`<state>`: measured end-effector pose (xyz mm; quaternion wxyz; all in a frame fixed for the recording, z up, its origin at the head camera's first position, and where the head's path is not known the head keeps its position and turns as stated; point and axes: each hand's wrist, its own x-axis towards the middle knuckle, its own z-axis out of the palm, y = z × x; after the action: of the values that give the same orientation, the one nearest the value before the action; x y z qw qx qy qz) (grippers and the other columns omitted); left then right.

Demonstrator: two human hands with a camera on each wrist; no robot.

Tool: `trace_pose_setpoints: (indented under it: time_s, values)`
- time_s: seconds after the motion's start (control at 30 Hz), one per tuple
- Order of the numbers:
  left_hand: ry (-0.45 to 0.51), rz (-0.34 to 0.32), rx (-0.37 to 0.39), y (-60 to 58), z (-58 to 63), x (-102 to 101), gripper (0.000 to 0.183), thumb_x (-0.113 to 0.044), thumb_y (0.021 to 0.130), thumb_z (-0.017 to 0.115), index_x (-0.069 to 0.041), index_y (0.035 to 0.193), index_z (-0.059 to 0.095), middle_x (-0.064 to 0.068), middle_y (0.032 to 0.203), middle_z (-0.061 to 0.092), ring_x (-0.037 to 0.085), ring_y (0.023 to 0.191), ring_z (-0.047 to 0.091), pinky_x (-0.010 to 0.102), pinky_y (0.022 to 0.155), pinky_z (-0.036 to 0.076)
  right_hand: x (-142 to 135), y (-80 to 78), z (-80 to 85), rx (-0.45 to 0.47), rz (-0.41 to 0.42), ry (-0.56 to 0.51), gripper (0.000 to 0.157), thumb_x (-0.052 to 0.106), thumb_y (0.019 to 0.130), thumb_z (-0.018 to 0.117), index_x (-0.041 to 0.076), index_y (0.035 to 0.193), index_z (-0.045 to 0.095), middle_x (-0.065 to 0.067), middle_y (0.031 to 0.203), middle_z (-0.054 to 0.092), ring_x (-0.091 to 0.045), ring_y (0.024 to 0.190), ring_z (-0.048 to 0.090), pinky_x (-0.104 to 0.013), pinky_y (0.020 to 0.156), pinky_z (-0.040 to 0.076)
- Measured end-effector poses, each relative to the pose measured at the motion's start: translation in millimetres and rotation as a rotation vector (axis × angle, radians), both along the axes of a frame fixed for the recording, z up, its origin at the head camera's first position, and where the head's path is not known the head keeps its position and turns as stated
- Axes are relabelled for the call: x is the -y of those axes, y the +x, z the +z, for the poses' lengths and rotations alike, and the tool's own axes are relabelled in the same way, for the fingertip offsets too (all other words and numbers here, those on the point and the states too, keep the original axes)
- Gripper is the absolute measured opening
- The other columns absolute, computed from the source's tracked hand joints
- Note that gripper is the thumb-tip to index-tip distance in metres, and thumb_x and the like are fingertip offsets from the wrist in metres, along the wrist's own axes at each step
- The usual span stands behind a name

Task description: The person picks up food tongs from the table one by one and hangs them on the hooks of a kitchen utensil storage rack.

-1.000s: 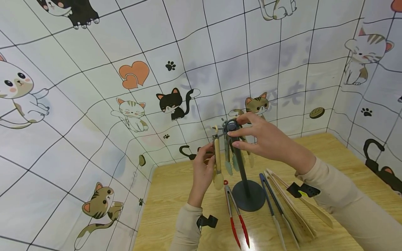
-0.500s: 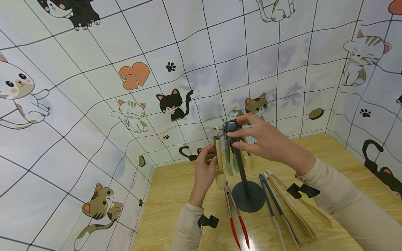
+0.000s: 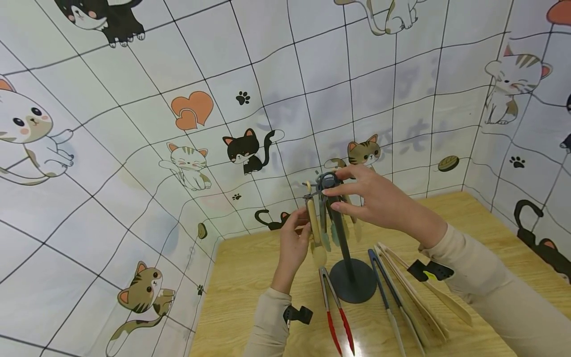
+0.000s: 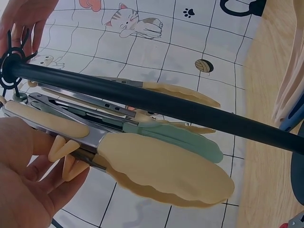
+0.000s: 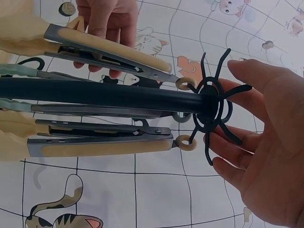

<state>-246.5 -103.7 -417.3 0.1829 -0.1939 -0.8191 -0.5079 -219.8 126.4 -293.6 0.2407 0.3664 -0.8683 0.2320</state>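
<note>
A black stand (image 3: 342,233) with a round base and a ring of curved hooks at its top stands on the table. By the end rings, cream-yellow and green tongs hang from the hooks. My left hand (image 3: 294,243) holds the near cream-yellow tongs (image 4: 166,166) by the handle, its fingers partly hidden behind them. Their ring loops over a hook, as the right wrist view shows. My right hand (image 5: 270,128) grips the hook ring (image 5: 209,104) from above with spread, bent fingers. Between the cream-yellow ones hang the green tongs (image 4: 180,140).
Red-tipped tongs (image 3: 341,312) lie spread in front of the base. To its right lie blue-handled tongs (image 3: 383,282) and long wooden tongs (image 3: 415,292). A cat-patterned cloth (image 3: 290,99) covers the walls behind the wooden table (image 3: 250,267).
My left hand and the cream-yellow tongs have shifted slightly right, towards the stand's pole. The right hand has stayed at the top of the stand.
</note>
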Motion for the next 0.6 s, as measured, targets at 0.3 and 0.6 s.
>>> trace_pose_setpoints:
  time_s: [0.3, 0.6]
  values:
    - [0.002, 0.0, -0.026, -1.2, -3.6, -1.1, 0.029, -0.012, 0.094, 0.056, -0.021, 0.122, 0.059, 0.005, 0.108, 0.066, 0.02, 0.098, 0.064, 0.027, 0.078, 0.054, -2.2, 1.0, 1.2, 0.003, -0.014, 0.006, 0.033, 0.038, 0.085, 0.068, 0.033, 0.118, 0.066, -0.007, 0.125, 0.059, -0.027, 0.12, 0.046, -0.047, 0.09, 0.045]
    - [0.009, 0.001, -0.004, -3.5, -10.1, -0.3, 0.025, -0.021, 0.094, 0.057, -0.021, 0.118, 0.062, 0.004, 0.107, 0.067, 0.019, 0.097, 0.064, 0.028, 0.078, 0.054, -1.1, 2.9, 3.0, 0.015, -0.024, 0.012, 0.031, 0.041, 0.088, 0.063, 0.032, 0.117, 0.067, -0.003, 0.116, 0.06, -0.019, 0.109, 0.047, -0.041, 0.085, 0.043]
